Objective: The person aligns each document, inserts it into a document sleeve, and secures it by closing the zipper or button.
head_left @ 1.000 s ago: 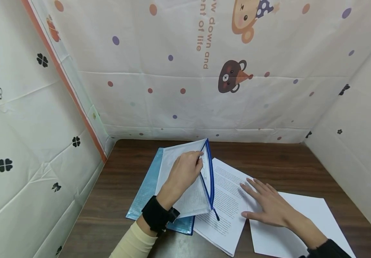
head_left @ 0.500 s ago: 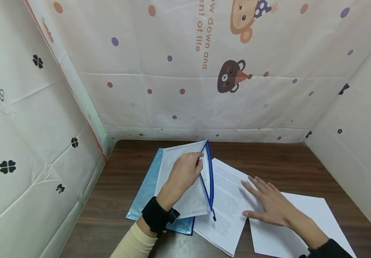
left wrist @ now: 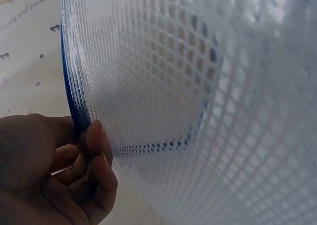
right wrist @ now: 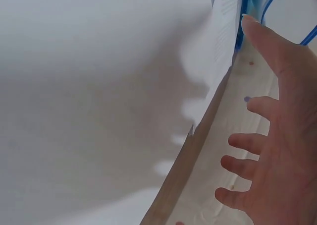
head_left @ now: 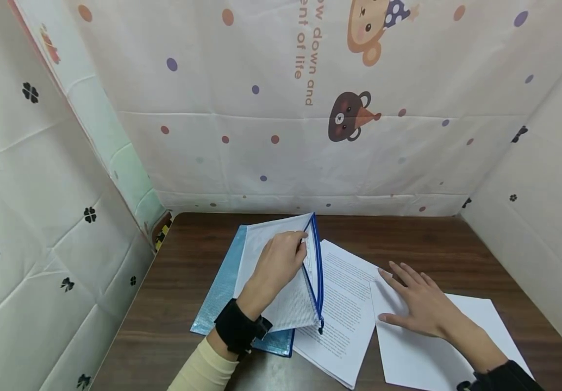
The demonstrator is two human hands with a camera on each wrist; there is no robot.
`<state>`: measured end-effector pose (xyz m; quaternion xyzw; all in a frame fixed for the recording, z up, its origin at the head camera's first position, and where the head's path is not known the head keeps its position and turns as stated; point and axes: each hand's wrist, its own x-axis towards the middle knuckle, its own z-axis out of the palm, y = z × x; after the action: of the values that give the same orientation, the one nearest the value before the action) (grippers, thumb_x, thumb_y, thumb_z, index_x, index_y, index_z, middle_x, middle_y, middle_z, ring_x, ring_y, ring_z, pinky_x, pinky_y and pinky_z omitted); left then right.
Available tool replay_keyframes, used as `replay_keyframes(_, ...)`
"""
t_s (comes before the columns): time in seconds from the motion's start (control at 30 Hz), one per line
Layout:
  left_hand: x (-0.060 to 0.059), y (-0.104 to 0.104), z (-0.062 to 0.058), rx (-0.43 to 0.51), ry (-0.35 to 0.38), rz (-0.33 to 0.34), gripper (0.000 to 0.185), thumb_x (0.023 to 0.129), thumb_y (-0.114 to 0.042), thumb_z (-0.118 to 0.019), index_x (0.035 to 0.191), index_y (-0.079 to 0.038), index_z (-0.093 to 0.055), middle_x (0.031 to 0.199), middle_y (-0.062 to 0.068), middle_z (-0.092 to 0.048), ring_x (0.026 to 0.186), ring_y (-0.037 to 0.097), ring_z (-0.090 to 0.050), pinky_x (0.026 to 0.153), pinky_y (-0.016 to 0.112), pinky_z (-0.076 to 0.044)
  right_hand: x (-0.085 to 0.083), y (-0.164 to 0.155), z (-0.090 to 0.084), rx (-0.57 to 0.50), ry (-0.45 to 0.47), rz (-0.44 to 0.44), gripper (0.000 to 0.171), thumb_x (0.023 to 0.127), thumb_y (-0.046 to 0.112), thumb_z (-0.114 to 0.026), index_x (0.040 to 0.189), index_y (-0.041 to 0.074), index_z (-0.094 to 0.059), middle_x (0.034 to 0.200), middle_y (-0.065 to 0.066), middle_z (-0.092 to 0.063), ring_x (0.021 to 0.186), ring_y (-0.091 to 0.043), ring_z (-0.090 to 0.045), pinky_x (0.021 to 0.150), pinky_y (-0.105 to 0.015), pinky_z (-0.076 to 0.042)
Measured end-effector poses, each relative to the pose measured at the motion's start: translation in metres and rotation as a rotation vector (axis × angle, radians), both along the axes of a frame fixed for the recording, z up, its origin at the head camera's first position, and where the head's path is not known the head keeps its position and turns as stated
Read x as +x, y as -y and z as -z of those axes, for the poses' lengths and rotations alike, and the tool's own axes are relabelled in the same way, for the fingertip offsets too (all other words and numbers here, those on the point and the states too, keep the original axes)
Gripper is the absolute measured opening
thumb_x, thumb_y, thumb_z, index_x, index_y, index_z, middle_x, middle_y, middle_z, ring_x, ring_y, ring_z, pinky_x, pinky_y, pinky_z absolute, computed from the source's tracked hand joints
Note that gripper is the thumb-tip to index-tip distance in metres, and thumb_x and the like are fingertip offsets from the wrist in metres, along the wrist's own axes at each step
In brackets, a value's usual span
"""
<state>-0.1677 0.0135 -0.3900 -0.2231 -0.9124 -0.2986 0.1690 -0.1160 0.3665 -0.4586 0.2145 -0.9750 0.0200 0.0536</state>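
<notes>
My left hand (head_left: 277, 259) pinches the zippered edge of a clear mesh zipper pouch (head_left: 288, 314), which has blue trim. In the left wrist view the thumb and fingertips (left wrist: 99, 140) grip that blue edge, and the pouch's mouth gapes toward the right. Its zipper pull (head_left: 321, 328) dangles at the near corner. My right hand (head_left: 423, 304) hovers with spread fingers above a blank white sheet (head_left: 486, 331), holding nothing. In the right wrist view its shadow falls on white paper (right wrist: 74, 111). Printed pages (head_left: 344, 326) lie stacked between the hands, partly covered by the pouch.
A second, light-blue zipper pouch (head_left: 219, 285) lies flat under the mesh one. All rest on a dark wood table (head_left: 408, 244). Patterned white cloth (head_left: 242, 152) stands along the back and both sides. A yellow-and-black object (head_left: 161, 238) shows past the table's far left corner.
The right hand has moved slightly right, off the edge of the printed pages and over the blank sheet. The left hand keeps its grip on the pouch; the zipper pull has swung a little left.
</notes>
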Motion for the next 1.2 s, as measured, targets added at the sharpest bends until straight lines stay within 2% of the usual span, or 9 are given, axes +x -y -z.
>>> replay_keyframes(0.3,0.0,-0.001,-0.001,-0.003,0.012,-0.005,0.024,0.105,-0.008,-0.065,0.125,-0.002,-0.076,0.103,0.008,-0.078,0.068,0.008,-0.059,0.056,0.019,-0.047,-0.001,-0.023,0.002,0.01,0.029,0.07,0.109,0.08,0.085,-0.068,0.161,0.015,-0.046,0.163,-0.026,-0.041,0.146,-0.055,-0.038,0.107,-0.079,-0.033)
replay_keyframes(0.57,0.001,-0.002,0.001,-0.011,0.015,-0.016,0.025,0.105,-0.008,-0.065,0.126,-0.002,-0.075,0.106,0.008,-0.078,0.07,0.008,-0.06,0.058,0.019,-0.047,0.0,-0.042,0.005,0.005,0.037,0.094,0.107,0.081,0.08,-0.073,0.159,0.011,-0.048,0.161,-0.029,-0.041,0.143,-0.058,-0.04,0.105,-0.08,-0.035)
replay_keyframes(0.8,0.003,-0.003,0.002,-0.006,0.013,-0.009,0.025,0.105,-0.008,-0.065,0.126,-0.002,-0.075,0.107,0.009,-0.078,0.07,0.008,-0.059,0.057,0.019,-0.047,0.001,-0.056,0.006,0.041,0.076,0.123,0.112,0.071,0.077,-0.082,0.152,0.006,-0.054,0.154,-0.034,-0.045,0.138,-0.061,-0.042,0.1,-0.08,-0.038)
replay_keyframes(0.93,0.005,-0.003,0.001,-0.013,0.005,-0.02,0.024,0.105,-0.009,-0.065,0.126,-0.002,-0.076,0.109,0.01,-0.078,0.074,0.01,-0.063,0.06,0.02,-0.049,0.001,-0.061,0.002,0.038,0.147,0.147,0.109,0.067,0.067,-0.09,0.149,0.003,-0.056,0.148,-0.038,-0.048,0.132,-0.065,-0.046,0.094,-0.081,-0.042)
replay_keyframes(1.1,0.005,-0.003,0.002,-0.026,-0.005,-0.034,0.024,0.105,-0.01,-0.065,0.126,-0.003,-0.076,0.111,0.01,-0.078,0.082,0.012,-0.069,0.065,0.021,-0.053,-0.001,-0.062,-0.001,0.014,0.302,0.206,0.103,0.07,0.06,-0.091,0.145,-0.001,-0.057,0.139,-0.046,-0.047,0.12,-0.069,-0.05,0.083,-0.078,-0.049)
replay_keyframes(1.2,0.003,-0.002,0.003,-0.024,-0.001,-0.028,0.024,0.105,-0.01,-0.065,0.126,-0.003,-0.076,0.11,0.01,-0.078,0.08,0.012,-0.068,0.064,0.021,-0.052,-0.002,-0.061,-0.003,0.002,0.348,0.234,0.102,0.07,0.059,-0.092,0.144,-0.002,-0.057,0.138,-0.049,-0.044,0.119,-0.069,-0.051,0.082,-0.076,-0.05)
